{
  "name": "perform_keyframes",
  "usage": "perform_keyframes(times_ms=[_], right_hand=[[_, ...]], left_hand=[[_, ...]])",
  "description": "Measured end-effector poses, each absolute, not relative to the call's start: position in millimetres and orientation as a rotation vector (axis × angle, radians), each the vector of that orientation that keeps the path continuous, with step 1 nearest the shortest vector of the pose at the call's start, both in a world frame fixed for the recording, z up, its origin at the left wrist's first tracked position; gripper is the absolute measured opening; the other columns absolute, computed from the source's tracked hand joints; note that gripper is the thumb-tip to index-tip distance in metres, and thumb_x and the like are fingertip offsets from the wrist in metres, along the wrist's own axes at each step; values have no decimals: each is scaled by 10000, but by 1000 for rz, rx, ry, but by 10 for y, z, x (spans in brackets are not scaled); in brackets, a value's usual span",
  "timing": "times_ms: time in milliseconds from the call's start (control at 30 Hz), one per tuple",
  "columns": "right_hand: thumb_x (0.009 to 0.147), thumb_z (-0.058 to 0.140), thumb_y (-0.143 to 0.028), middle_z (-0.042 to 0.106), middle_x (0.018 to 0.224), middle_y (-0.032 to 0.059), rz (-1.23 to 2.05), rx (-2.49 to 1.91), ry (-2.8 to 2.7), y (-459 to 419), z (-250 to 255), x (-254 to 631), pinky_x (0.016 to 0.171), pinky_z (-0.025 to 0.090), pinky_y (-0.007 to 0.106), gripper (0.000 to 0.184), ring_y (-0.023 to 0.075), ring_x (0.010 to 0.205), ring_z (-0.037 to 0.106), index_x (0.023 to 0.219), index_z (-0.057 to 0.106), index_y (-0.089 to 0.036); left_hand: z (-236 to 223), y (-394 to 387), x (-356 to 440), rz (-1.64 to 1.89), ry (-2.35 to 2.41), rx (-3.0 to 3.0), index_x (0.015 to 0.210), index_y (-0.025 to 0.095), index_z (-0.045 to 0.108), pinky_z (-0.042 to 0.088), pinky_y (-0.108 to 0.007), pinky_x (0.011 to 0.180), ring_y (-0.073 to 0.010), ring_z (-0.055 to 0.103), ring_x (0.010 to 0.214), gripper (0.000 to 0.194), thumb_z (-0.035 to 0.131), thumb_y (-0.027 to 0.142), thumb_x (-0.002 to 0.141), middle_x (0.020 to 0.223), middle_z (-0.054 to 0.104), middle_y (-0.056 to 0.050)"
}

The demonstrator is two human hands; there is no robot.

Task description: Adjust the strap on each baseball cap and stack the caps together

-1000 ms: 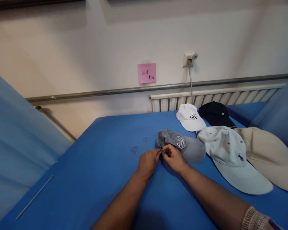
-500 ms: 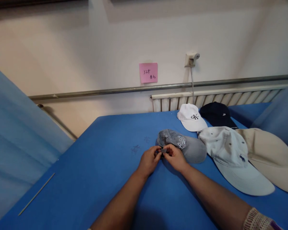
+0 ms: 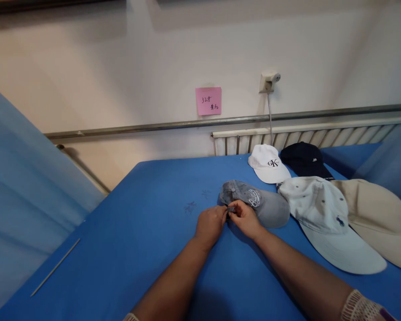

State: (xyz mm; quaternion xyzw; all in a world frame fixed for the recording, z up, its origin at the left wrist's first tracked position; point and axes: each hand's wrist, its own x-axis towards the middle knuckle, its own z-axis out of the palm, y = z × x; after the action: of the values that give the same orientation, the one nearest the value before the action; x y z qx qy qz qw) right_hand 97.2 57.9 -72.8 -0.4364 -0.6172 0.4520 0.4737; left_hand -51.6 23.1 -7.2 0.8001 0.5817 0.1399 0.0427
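A grey baseball cap (image 3: 274, 209) with a lettered patch lies on the blue-covered bed, its brim to the right. At its back edge, my left hand (image 3: 211, 226) is closed, knuckles up, with its fingertips on the cap's back strap. My right hand (image 3: 245, 219) pinches the same strap (image 3: 231, 209) between thumb and index finger, close beside the left. The buckle or fastening between the fingers is too small and covered to make out.
Right of the grey cap lie a pale cap (image 3: 316, 205) and a beige cap (image 3: 377, 205). Behind are a white cap (image 3: 269, 165) and a black cap (image 3: 304, 158). A thin stick (image 3: 55, 267) lies left. Blue curtains (image 3: 30, 200) hang at both sides; a radiator (image 3: 307, 135) stands behind.
My left hand has turned over so its knuckles face up, its fingers curling at the strap. The right hand keeps its pinch. The whole view has shifted slightly.
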Motion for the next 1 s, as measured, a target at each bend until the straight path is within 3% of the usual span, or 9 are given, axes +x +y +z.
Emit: perform_keyframes(times_ms=[433, 800, 1000], right_hand=[[718, 644, -262, 679, 732, 9, 1118, -1078, -1438, 556, -682, 941, 631, 517, 287, 197, 172, 675, 635, 908, 627, -214], [722, 617, -277, 652, 761, 11, 1136, -1096, -1493, 540, -663, 965, 671, 496, 285, 249, 158, 699, 607, 957, 638, -196], [722, 615, -286, 665, 730, 10, 1130, -1084, -1462, 548, -690, 956, 622, 502, 277, 237, 156, 646, 607, 942, 648, -203]], left_hand=[[-11, 218, -435, 281, 1922, 2454, 923, 172, 644, 438, -314, 718, -223, 638, 823, 267, 394, 262, 948, 898, 691, -95], [-189, 326, -562, 833, 1741, 1741, 828, 156, 659, 427, -234, 627, -143, 616, 666, 189, 494, 244, 853, 757, 690, -26], [-113, 263, -549, 586, 1743, 2183, 959, 209, 689, 437, -278, 742, -194, 645, 845, 258, 439, 261, 920, 909, 712, -56]])
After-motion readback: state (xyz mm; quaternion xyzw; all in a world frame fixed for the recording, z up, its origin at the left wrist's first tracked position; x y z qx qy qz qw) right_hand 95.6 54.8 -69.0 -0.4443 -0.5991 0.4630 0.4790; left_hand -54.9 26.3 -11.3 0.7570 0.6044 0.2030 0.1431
